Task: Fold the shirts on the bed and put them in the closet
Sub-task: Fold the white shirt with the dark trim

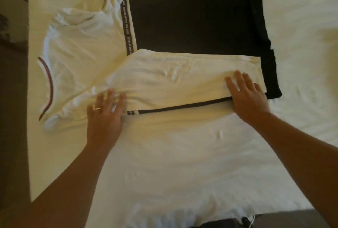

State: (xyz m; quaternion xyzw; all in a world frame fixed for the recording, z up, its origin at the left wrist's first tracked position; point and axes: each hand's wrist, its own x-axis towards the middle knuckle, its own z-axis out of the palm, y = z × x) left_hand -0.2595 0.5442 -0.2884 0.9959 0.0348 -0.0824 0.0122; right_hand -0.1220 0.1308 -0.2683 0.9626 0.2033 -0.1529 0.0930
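The black and white shirt (pixel 182 45) is spread on the bed (pixel 182 154), its near side folded over. The fold is pressed flat between the left hand (pixel 105 116) and right hand (pixel 247 96), each grip released, fingers straight.

Floor and oddments around the bed

Dark brown floor (pixel 12 145) runs along the bed's left edge; a dark, blurred object (pixel 226 223), perhaps a cabled device, sits beyond its near edge.
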